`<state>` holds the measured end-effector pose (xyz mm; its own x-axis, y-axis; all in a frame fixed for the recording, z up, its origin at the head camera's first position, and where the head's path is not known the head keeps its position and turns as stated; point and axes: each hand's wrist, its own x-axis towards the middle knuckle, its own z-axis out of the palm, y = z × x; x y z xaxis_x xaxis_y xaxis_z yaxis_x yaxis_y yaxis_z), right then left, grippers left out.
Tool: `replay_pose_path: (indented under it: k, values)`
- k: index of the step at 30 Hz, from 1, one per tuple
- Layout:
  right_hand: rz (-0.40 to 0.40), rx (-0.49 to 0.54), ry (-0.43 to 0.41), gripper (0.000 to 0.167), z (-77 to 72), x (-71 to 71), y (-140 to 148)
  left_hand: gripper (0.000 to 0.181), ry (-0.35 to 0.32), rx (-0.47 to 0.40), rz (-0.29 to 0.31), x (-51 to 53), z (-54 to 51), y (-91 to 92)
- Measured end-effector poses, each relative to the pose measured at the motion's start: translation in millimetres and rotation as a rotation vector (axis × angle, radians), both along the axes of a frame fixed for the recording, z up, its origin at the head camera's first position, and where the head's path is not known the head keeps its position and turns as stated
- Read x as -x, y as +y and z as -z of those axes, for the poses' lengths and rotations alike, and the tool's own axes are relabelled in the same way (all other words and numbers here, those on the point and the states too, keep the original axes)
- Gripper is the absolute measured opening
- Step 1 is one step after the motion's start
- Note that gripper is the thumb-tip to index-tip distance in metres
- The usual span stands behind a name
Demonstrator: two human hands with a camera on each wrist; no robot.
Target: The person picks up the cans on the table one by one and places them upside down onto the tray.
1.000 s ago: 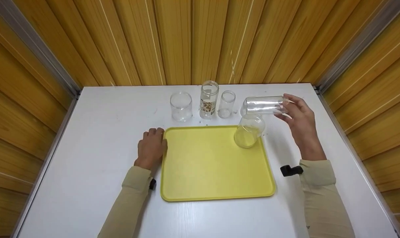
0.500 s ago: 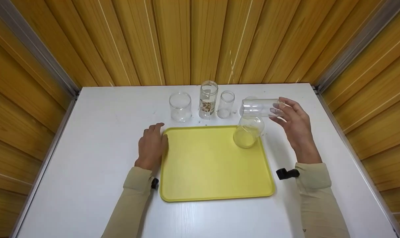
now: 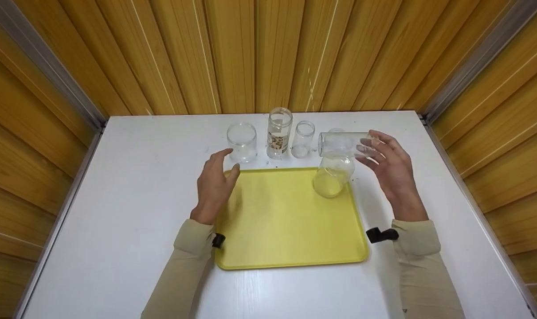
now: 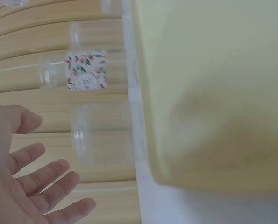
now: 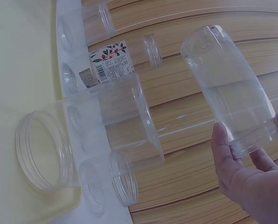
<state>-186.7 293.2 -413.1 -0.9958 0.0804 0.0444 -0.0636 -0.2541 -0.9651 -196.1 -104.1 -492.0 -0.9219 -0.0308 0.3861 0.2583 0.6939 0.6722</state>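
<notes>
My right hand (image 3: 394, 177) grips one end of a clear jar (image 3: 341, 145), held sideways above the table; in the right wrist view the fingers pinch its threaded mouth end (image 5: 253, 137). Below it, a wide clear jar (image 3: 328, 184) stands mouth down on the back right corner of the yellow tray (image 3: 286, 221). My left hand (image 3: 215, 186) holds nothing, its thumb and fingers spread over the tray's back left corner. Just past its fingertips is a short wide jar (image 3: 242, 146), also in the left wrist view (image 4: 103, 133).
Right of the short wide jar stand a labelled jar (image 3: 278, 141) and a small jar (image 3: 303, 141) behind the tray. Another jar, partly hidden behind the held one, shows its threaded mouth in the right wrist view (image 5: 124, 182). A wood-patterned wall (image 3: 233, 57) borders the table.
My left hand has left the tray's left edge, moving up and right toward the short wide jar with its fingers spreading. The held jar has shifted slightly left with my right hand.
</notes>
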Motion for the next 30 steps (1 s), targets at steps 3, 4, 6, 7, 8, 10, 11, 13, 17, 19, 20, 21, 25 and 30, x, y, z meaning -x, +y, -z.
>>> replay_pose_path:
  k: [3, 4, 6, 7, 8, 10, 11, 13, 17, 19, 20, 21, 25, 30]
  values:
    - [-0.007, 0.005, -0.001, 0.045, -0.2, -0.5, -3, 0.045, -0.004, -0.063, 0.038, 1.8, -8.2, 10.2]
    - [-0.010, 0.006, 0.001, 0.046, -0.1, -0.5, -4, 0.045, -0.012, -0.082, 0.051, 2.3, -10.7, 13.5]
    - [-0.017, 0.009, 0.003, 0.046, 0.2, -0.6, -6, 0.046, -0.030, -0.122, 0.077, 3.0, -15.1, 19.7]
    - [-0.019, 0.010, 0.006, 0.046, 0.4, -0.7, -7, 0.047, -0.038, -0.146, 0.092, 3.2, -17.1, 22.6]
    - [-0.020, 0.014, 0.007, 0.045, 0.6, -0.7, -8, 0.047, -0.046, -0.173, 0.108, 3.2, -19.1, 25.5]
    - [-0.022, 0.022, 0.009, 0.044, 1.1, -0.8, -9, 0.047, -0.059, -0.240, 0.141, 3.3, -22.1, 31.2]
    - [-0.024, 0.026, 0.013, 0.045, 1.4, -0.8, -10, 0.047, -0.065, -0.280, 0.160, 3.3, -23.4, 34.1]
    - [-0.027, 0.030, 0.019, 0.044, 2.0, -0.7, -12, 0.048, -0.077, -0.361, 0.193, 3.1, -26.1, 40.1]
    - [-0.036, 0.026, 0.027, 0.043, 3.7, -0.7, -14, 0.049, -0.100, -0.489, 0.241, 3.3, -32.6, 53.9]
    - [-0.038, 0.017, 0.024, 0.041, 4.5, -1.0, -15, 0.049, -0.109, -0.523, 0.256, 3.7, -36.5, 61.0]
    - [-0.038, 0.016, 0.023, 0.040, 4.8, -1.2, -15, 0.048, -0.113, -0.539, 0.267, 4.1, -38.2, 64.4]
    - [-0.039, 0.015, 0.021, 0.039, 5.0, -1.5, -15, 0.049, -0.116, -0.552, 0.278, 4.3, -40.1, 67.6]
    - [-0.037, 0.020, 0.018, 0.038, 4.6, -2.4, -15, 0.052, -0.123, -0.583, 0.319, 4.4, -47.0, 78.5]
    - [-0.039, 0.038, 0.020, 0.040, 2.9, -3.6, -15, 0.053, -0.133, -0.600, 0.346, 2.8, -52.6, 87.9]
